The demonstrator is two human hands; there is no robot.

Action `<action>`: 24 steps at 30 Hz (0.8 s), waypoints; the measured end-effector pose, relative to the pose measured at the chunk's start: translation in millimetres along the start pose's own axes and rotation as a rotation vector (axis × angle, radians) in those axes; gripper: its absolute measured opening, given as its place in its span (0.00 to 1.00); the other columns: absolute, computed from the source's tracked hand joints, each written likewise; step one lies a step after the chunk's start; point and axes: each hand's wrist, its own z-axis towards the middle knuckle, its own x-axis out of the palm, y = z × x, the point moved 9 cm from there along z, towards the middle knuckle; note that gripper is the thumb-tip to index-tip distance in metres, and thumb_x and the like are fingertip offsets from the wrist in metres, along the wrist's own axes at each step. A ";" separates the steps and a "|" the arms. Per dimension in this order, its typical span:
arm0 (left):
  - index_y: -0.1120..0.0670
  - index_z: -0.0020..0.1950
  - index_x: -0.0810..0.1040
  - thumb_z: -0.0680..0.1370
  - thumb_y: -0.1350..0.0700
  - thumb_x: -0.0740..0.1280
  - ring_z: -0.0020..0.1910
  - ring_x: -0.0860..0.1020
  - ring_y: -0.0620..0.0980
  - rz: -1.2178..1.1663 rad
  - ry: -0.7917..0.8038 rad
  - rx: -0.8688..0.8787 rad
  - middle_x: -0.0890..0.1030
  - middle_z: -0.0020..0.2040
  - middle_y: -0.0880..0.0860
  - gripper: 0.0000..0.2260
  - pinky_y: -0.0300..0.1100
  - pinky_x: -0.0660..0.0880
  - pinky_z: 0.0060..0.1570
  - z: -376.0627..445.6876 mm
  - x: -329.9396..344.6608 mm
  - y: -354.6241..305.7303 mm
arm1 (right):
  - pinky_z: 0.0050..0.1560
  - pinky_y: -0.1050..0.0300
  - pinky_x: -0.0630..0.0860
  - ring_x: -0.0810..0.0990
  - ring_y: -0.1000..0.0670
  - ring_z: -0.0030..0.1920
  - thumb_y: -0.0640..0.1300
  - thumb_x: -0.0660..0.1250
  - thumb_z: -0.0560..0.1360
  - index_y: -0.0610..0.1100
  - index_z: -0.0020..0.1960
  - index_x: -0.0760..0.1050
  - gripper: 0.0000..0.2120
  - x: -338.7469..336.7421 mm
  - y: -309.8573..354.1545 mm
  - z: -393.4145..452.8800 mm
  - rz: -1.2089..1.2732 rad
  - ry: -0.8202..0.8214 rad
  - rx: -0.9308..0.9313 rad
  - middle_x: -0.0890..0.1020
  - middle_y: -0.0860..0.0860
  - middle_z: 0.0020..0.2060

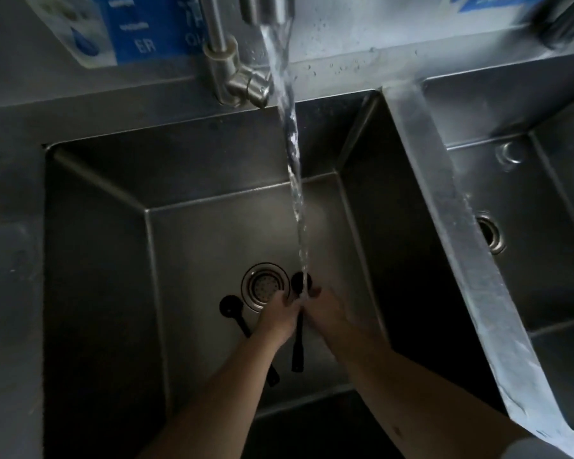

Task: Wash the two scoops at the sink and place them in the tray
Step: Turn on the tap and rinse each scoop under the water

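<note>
Two black long-handled scoops are in the steel sink [212, 167]. One scoop [299, 339] is held upright under the running water [292, 150], its round bowl near the drain and its handle pointing toward me. My left hand [277, 318] and my right hand [325, 313] are both closed around its neck, one on each side. The other scoop [231, 306] lies flat on the sink floor left of the drain, its handle passing under my left forearm.
The faucet [242, 77] stands at the back rim with water streaming down. A round drain strainer [264, 286] sits in the sink floor. A second basin [524, 207] lies to the right behind a steel divider [444, 207]. A blue-and-white sign [113, 28] hangs at the back left.
</note>
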 end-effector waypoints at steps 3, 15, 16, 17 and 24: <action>0.60 0.52 0.80 0.77 0.55 0.64 0.49 0.80 0.55 0.073 -0.015 -0.003 0.83 0.49 0.59 0.11 0.41 0.66 0.40 17.8 7.6 14.1 | 0.49 0.54 0.77 0.81 0.39 0.56 0.51 0.69 0.73 0.39 0.59 0.78 0.20 10.8 -14.8 13.6 -0.031 -0.086 0.026 0.83 0.39 0.55; 0.56 0.40 0.79 0.77 0.55 0.65 0.42 0.80 0.58 -0.082 -0.010 -0.062 0.82 0.44 0.65 0.08 0.53 0.77 0.45 -7.6 0.7 14.1 | 0.39 0.58 0.69 0.81 0.45 0.44 0.46 0.61 0.80 0.39 0.44 0.80 0.14 11.3 -6.8 -23.8 -0.048 0.091 -0.149 0.82 0.41 0.40; 0.55 0.41 0.79 0.77 0.55 0.65 0.41 0.81 0.57 -0.177 -0.010 -0.085 0.82 0.43 0.63 0.07 0.54 0.78 0.44 -17.2 -1.6 8.8 | 0.37 0.60 0.71 0.81 0.47 0.40 0.46 0.61 0.80 0.41 0.44 0.80 0.13 6.7 -3.1 -36.7 0.022 0.117 -0.134 0.82 0.44 0.37; 0.54 0.44 0.80 0.77 0.54 0.65 0.40 0.81 0.56 -0.276 0.002 -0.103 0.83 0.44 0.61 0.06 0.51 0.78 0.40 -27.1 -2.9 2.3 | 0.34 0.61 0.73 0.81 0.50 0.35 0.45 0.62 0.80 0.43 0.43 0.80 0.11 3.4 -1.2 -49.3 0.114 0.156 -0.106 0.82 0.47 0.33; 0.56 0.46 0.79 0.77 0.65 0.61 0.36 0.78 0.56 -0.516 0.110 -0.047 0.81 0.40 0.59 0.09 0.43 0.71 0.29 -66.2 -8.0 -50.0 | 0.27 0.58 0.70 0.75 0.50 0.24 0.42 0.64 0.78 0.42 0.43 0.82 0.09 -37.2 19.8 -119.5 0.280 0.133 -0.036 0.79 0.48 0.24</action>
